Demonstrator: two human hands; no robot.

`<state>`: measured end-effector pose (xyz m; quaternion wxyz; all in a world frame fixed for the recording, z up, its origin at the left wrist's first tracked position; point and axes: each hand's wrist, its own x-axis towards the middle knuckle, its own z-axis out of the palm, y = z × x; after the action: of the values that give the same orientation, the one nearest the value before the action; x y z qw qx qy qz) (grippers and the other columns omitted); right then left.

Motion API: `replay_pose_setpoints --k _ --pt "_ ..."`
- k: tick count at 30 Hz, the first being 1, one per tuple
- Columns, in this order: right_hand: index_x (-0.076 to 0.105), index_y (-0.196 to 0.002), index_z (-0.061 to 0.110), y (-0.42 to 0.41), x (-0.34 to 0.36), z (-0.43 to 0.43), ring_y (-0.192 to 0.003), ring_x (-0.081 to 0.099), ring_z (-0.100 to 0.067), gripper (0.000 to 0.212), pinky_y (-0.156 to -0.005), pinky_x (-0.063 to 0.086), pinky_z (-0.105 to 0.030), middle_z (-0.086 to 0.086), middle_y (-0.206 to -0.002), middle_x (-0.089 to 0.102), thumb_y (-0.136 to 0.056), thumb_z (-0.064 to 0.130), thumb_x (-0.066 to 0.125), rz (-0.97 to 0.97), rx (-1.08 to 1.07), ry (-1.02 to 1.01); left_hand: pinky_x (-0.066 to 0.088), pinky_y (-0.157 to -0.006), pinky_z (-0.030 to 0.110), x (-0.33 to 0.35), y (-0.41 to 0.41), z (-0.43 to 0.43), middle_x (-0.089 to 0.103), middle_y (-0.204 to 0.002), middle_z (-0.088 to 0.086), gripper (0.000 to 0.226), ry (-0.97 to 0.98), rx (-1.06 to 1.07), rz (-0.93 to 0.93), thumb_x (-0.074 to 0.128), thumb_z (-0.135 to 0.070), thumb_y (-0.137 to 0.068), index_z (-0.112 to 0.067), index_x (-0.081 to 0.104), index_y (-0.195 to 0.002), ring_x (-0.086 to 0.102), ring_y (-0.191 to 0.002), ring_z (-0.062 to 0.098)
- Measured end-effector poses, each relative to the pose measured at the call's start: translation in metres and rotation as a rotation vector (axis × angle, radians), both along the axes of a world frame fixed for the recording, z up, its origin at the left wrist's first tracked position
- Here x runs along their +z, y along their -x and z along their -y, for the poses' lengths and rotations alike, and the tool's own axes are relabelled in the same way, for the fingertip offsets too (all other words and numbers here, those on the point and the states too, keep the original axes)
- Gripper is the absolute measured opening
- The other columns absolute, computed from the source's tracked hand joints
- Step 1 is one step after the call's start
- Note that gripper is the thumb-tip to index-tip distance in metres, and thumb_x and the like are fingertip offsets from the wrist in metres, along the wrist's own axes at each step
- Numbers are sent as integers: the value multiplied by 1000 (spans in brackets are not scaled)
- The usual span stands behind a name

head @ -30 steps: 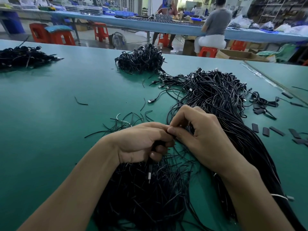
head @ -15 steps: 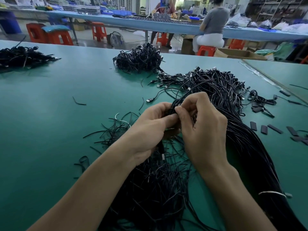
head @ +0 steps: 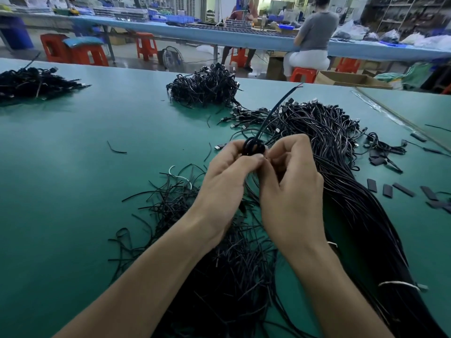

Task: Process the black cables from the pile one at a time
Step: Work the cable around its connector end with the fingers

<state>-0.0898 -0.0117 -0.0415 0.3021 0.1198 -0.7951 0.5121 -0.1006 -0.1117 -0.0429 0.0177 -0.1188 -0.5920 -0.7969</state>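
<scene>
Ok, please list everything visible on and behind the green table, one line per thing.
table: one, green, foreground
long cable bundle: one, black, right of the hands
coiled cable: one, black, in both hands
short wire pieces: many, black, between the forearms
cable piles: two, black, far centre and far left
flat strips: several, dark, table's right side
stools: several, red, behind the table
seated person: one, grey top, far bench
left hand: one, grips the coiled cable
right hand: one, pinches the coiled cable

A person sits on a red stool.
</scene>
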Motion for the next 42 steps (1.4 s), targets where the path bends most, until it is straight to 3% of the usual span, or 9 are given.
replay_pose_setpoints --k 5,12,19,24,30,33,36,39,42 --pt "46 -87 22 8 -3 -6 -64 51 -14 23 -61 46 -37 -3 -75 58 -96 11 64 258 100 286 41 -97 28 4 7 11 51 -105 -8 40 414 257 -212 65 -7 -82 -46 64 -75 51 -109 12" --pt "43 -84 18 20 -3 -22 -55 52 -4 25 -63 48 -24 6 -66 54 -96 5 62 391 164 762 34 -82 11 -4 2 14 49 -99 -5 52 842 222 -585 53 14 -72 -16 69 -111 48 -99 8" --pt "43 -85 18 22 -4 -25 -61 50 -7 26 -64 48 -21 5 -69 52 -95 5 63 216 90 646 40 -79 17 -12 4 19 32 -102 -4 62 1138 272 -758 83 -29 -76 -16 60 -132 35 -93 10" --pt "45 -83 21 23 -6 -24 -65 53 -5 28 -65 48 -17 16 -63 56 -94 5 65 105 74 592 50 -87 30 -12 4 17 47 -105 -7 85 1201 188 -754 85 -43 -73 -12 48 -143 43 -98 9" --pt "48 -82 27 23 -11 -26 -73 60 -10 25 -69 53 -24 5 -77 59 -92 11 65 32 145 381 43 -79 14 -6 -1 13 60 -104 -14 57 824 38 -407 61 -33 -78 -23 56 -134 55 -95 1" --pt "47 -83 26 22 -11 -30 -67 57 -20 27 -63 54 -39 -1 -76 58 -92 9 67 63 184 280 50 -80 35 -1 1 15 69 -101 -4 50 592 -42 -137 40 -45 -80 -22 66 -116 59 -87 7" --pt "44 -80 23 22 -14 -30 -60 50 -11 31 -55 47 -36 8 -70 53 -90 5 68 6 128 49 40 -72 35 1 5 12 68 -84 -7 66 380 -69 147 29 -68 -87 -20 73 -97 53 -73 9" --pt "45 -79 21 19 -15 -26 -68 55 -8 36 -56 45 -26 11 -71 56 -83 -10 63 -148 127 -175 37 -57 28 3 9 14 63 -72 -2 64 157 -83 353 38 -69 -94 -17 71 -78 47 -59 8" --pt "53 -76 10 19 -17 -25 -73 58 -19 29 -62 48 -37 -4 -77 61 -77 -18 61 -230 150 -334 35 -43 21 2 12 18 54 -63 -3 35 33 -36 436 66 -49 -87 -20 62 -67 42 -51 8"
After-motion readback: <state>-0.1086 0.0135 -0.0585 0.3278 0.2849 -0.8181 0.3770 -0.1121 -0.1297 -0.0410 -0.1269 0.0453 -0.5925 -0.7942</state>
